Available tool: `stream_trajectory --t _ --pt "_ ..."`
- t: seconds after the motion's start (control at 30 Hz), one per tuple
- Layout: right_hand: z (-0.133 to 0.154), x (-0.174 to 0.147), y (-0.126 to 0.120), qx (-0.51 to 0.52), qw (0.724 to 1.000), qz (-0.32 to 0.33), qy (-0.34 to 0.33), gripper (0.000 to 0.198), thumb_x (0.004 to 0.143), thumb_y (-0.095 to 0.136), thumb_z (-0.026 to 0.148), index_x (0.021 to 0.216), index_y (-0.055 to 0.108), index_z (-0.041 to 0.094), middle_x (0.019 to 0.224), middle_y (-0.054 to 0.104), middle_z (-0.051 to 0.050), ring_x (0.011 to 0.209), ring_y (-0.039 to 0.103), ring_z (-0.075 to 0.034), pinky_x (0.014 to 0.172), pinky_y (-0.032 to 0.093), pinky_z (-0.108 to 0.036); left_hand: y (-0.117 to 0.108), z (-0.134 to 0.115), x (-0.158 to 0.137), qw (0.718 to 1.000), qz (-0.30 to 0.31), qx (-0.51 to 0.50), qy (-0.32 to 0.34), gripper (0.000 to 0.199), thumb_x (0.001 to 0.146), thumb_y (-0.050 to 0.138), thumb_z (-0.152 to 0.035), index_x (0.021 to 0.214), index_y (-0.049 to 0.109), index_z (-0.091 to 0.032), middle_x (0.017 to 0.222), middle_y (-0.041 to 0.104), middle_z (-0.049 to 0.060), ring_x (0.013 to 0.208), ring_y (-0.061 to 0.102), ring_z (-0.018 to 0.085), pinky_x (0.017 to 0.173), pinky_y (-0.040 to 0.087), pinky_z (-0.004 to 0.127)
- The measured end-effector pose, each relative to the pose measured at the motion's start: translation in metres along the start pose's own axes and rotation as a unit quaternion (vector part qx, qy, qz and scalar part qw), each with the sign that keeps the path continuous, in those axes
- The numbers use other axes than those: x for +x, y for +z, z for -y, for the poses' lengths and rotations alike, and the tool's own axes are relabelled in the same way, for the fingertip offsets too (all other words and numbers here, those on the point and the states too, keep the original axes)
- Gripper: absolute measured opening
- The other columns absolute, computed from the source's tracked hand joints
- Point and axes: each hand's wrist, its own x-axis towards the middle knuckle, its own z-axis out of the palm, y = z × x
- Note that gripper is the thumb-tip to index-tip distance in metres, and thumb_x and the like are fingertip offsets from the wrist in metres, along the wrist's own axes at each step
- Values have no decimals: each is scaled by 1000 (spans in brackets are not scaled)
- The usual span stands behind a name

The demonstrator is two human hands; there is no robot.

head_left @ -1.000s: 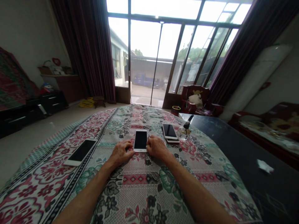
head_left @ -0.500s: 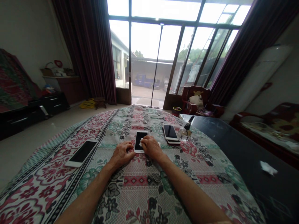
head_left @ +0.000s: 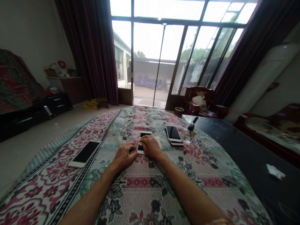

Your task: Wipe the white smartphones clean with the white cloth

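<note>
Smartphone [head_left: 141,149], white-framed, lies flat on the floral tablecloth [head_left: 140,193] between both hands, the left hand [head_left: 125,155] at its near-left edge, fingers curled and thumb apart, likely bracing it against sliding, while the right hand [head_left: 151,146] spans the screen, fingers close together over white tissue [head_left: 159,142], though whether they pinch it I cannot tell. That hand hides much of the glass; 2 stacked phones [head_left: 173,133] and a black-topped clear bottle [head_left: 188,135] stand to the right, another phone [head_left: 84,154] well left.

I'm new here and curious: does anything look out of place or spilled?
Perhaps the crumpled white scrap, possibly tissue, on the dark tabletop at right: it looks discarded. I see no spill or damage.
</note>
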Motion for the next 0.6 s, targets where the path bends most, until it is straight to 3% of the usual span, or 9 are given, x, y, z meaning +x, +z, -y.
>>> stream_trajectory --t 0.13,0.2,0.33,0.47,0.53,0.6 --pt "-20 -7 -8 -29 993 -42 111 22 88 51 12 94 72 18 105 68 -8 100 58 -19 95 37 -30 1 -1 0 1000 -1 -5 -4 9 73 66 -21 80 72 -20 104 70 7 98 64 21 92 47 34" --pt "-23 -8 -11 -37 989 -49 133 22 88 52 12 94 72 19 105 68 -9 100 58 -20 95 37 -31 1 0 1 1000 -2 -6 -8 9 73 66 -21 80 72 -21 104 70 6 98 64 21 92 47 34" --pt "-9 -8 -8 -15 994 -76 79 22 89 52 14 98 71 20 109 68 -7 104 55 -20 95 38 -31 1 0 0 1000 -5 -5 -3 10 73 65 -20 80 73 -20 103 70 6 98 63 22 92 47 34" --pt "7 -3 1 24 998 -34 -38 21 91 51 16 97 71 21 109 68 -4 102 56 -17 94 38 -29 2 0 0 1000 -1 3 -1 13 75 64 -21 84 73 -21 106 70 6 99 63 22 93 46 34" --pt "8 1 4 26 998 -8 -53 21 92 50 16 97 70 21 109 69 -4 100 57 -16 93 38 -28 2 0 -1 1000 -5 5 0 15 75 63 -21 87 73 -21 107 70 7 101 63 22 93 46 35" --pt "3 3 4 14 1000 -5 -25 22 91 50 15 96 70 20 109 69 -5 102 57 -17 93 38 -28 2 0 0 1000 -4 7 3 14 75 63 -22 86 73 -21 107 70 7 101 63 22 94 46 36"
